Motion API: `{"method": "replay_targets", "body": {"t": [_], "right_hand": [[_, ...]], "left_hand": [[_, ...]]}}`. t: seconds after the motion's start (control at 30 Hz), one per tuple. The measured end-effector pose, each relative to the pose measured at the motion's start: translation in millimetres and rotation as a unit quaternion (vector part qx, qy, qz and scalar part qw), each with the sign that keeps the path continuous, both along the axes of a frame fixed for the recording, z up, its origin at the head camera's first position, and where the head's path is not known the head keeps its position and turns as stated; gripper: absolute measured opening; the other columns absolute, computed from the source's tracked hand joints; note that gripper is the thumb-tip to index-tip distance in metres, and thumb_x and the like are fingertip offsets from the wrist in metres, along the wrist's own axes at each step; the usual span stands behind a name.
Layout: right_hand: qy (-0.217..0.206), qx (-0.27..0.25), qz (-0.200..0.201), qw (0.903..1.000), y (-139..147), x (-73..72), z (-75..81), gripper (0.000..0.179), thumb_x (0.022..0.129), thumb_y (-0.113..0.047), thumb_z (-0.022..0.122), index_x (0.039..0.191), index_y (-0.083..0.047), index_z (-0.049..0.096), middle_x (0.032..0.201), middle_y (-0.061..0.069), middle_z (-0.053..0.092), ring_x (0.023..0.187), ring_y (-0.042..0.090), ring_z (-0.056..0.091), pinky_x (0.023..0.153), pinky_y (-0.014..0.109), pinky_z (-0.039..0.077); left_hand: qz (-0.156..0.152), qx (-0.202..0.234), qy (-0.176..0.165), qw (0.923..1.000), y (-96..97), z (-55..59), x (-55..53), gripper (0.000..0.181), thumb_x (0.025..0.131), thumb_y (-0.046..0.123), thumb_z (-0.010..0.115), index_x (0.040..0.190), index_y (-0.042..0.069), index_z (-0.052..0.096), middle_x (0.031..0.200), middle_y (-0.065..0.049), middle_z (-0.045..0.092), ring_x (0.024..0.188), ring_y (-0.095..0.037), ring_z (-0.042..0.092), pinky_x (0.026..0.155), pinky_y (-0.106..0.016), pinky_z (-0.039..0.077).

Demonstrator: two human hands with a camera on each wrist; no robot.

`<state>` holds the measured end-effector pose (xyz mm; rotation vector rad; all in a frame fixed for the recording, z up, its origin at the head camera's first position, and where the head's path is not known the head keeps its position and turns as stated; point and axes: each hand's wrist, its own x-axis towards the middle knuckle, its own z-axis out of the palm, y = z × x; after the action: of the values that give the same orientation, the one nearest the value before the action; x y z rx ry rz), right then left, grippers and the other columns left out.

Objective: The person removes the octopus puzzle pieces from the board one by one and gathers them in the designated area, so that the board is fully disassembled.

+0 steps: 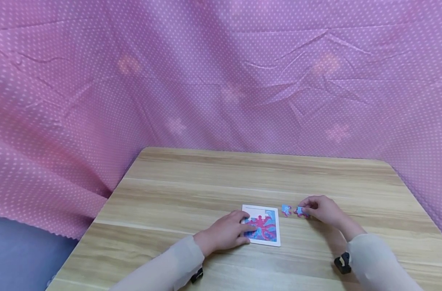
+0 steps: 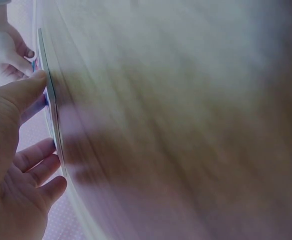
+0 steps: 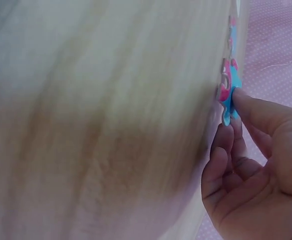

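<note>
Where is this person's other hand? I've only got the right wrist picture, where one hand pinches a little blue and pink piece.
Observer: The head view shows it: the left hand rests on the left side of a white-edged puzzle board.

Operator: Oh, a puzzle! Is that board all filled in?

Observer: Not all of it. In the head view, a white patch shows in the upper left part of the puzzle board, with pink and blue pieces around it.
</note>
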<state>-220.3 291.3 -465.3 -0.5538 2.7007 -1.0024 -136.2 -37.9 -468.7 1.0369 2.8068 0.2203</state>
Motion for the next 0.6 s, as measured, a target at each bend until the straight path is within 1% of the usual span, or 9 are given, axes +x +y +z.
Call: {"method": "replay_targets", "body": {"t": [0.13,0.3,0.6], "right_hand": [[0.018,0.015,-0.006,0.9997,-0.4,0.0,-2.9,0.005,0.087,-0.012,0.069,0.092,-0.011,0.071,0.082,-0.004,0.062,0.076,0.014,0.054,0.071,0.033,0.046],[0.019,0.021,-0.016,0.9995,-0.7,-0.2,-4.7,0.005,0.088,-0.013,0.068,0.092,-0.011,0.07,0.082,-0.004,0.062,0.076,0.015,0.053,0.071,0.033,0.045],[0.032,0.013,-0.015,0.9993,-3.9,0.6,-4.3,0.006,0.087,-0.011,0.069,0.093,-0.01,0.069,0.082,-0.003,0.062,0.077,0.015,0.054,0.074,0.037,0.046]], "left_hand": [[0.0,0.001,-0.002,1.0,0.7,1.9,0.4,0.044,0.094,0.043,0.057,0.136,0.031,0.055,0.142,-0.007,0.041,0.132,-0.022,0.035,0.108,-0.035,0.031],[0.0,-0.006,-0.001,1.0,1.3,3.6,0.9,0.044,0.094,0.043,0.056,0.137,0.031,0.053,0.143,-0.007,0.041,0.132,-0.022,0.035,0.108,-0.034,0.031],[-0.002,-0.021,0.006,0.9998,1.1,2.9,2.1,0.044,0.095,0.044,0.054,0.138,0.032,0.052,0.145,-0.008,0.04,0.134,-0.023,0.035,0.108,-0.036,0.031]]}}
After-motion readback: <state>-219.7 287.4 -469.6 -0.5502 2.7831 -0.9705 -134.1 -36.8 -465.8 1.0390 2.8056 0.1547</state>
